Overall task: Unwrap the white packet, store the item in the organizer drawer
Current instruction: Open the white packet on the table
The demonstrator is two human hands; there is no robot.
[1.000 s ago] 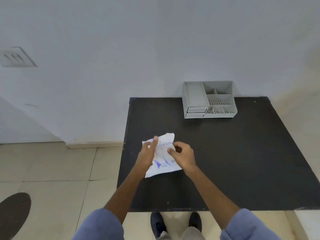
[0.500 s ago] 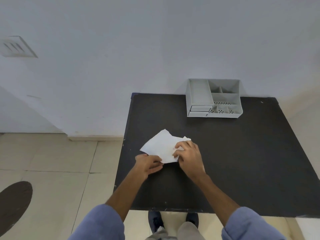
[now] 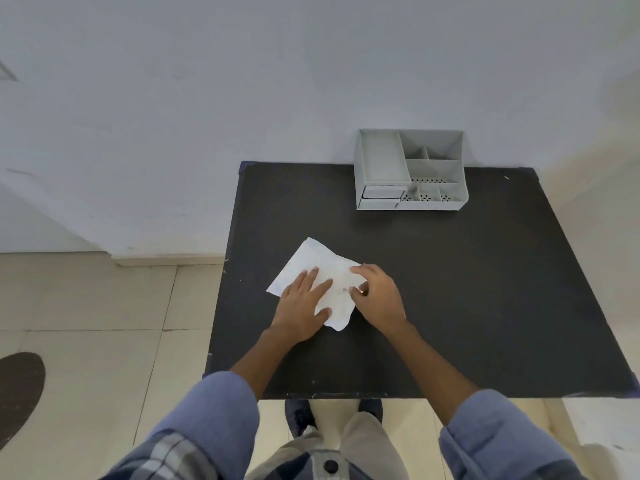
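Observation:
The white packet (image 3: 313, 263) lies flat on the black table (image 3: 467, 289), left of centre. My left hand (image 3: 303, 306) rests palm down on its near left part, fingers spread. My right hand (image 3: 379, 296) sits at the packet's right edge with fingers curled onto the paper; whether it pinches the edge is unclear. A tiny speck shows on the paper between the hands. The grey organizer (image 3: 410, 169) stands at the table's far edge against the wall, with small drawers (image 3: 381, 197) at its front left, both looking shut.
A white wall runs behind the table. Tiled floor lies to the left, with a dark round mat (image 3: 17, 393) at the far left. My shoes (image 3: 301, 415) show below the table's near edge.
The packet, held up and crumpled between both hands a second ago, now lies flattened on the table. My left hand has moved from a fist at its near edge onto its top, fingers spread.

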